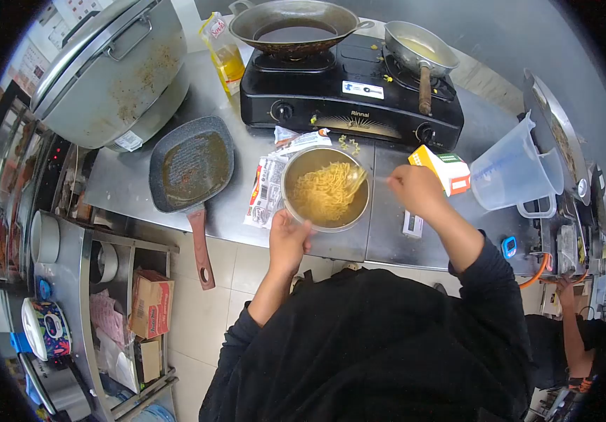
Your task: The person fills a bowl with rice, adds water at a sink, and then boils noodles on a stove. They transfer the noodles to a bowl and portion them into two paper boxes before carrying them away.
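A round metal bowl [363,213] of yellow noodles [325,191] stands near the counter's front edge. My left hand [289,243] grips its near rim, thumb at the lip. Right of the bowl, my right hand [417,188] is closed around the thin handle of a metal spoon [356,181]. The spoon's head lies among the noodles at the bowl's right side; its exact shape is partly covered. Under and behind the bowl lie printed plastic packets [266,186]. A yellow, white and green carton [443,169] is just behind my right hand.
A two-burner stove [352,91] carries a wok [292,43] and a small wooden-handled pan [421,50]. A grill pan [192,169] overhangs the edge with its handle. A measuring jug [514,169] and blue timer [509,247] sit right. Another person's arm [574,330] is at far right.
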### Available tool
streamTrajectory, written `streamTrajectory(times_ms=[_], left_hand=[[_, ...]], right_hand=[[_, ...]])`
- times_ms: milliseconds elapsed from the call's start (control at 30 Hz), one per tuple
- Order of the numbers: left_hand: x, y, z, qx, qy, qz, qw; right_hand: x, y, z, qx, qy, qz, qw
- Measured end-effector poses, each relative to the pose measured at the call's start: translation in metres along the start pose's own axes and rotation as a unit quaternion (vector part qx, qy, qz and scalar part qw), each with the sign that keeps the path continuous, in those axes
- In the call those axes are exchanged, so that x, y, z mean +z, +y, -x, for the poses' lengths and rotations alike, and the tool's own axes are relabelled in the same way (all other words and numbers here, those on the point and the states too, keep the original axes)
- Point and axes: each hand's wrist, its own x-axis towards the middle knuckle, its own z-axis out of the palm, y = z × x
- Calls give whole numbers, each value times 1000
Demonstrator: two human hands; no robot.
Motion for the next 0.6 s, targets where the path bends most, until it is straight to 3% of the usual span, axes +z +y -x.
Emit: streamTrajectory(times_ms=[67,167,233,300,400,500,600], left_hand=[[-3,-1,-2,7,-10,9,1000],[-2,0,-1,7,-13,11,1000],[0,0,-1,-3,-22,3,1000],[1,0,-2,-17,-40,-11,999],[-7,2,-5,-25,-27,-7,999],[-6,3,-3,-20,-34,3,999],[-6,1,-2,-16,-5,5,1000]], right_hand=[[-8,-3,7,-38,91,111,989],[-3,-11,13,-66,44,161,984],[16,-30,10,-61,-72,184,978],[52,-41,-1,-42,-129,121,983],[73,-35,-16,-84,-120,-47,988],[51,-26,-16,-2,-140,-253,957],[16,-18,-17,22,-111,-174,978]])
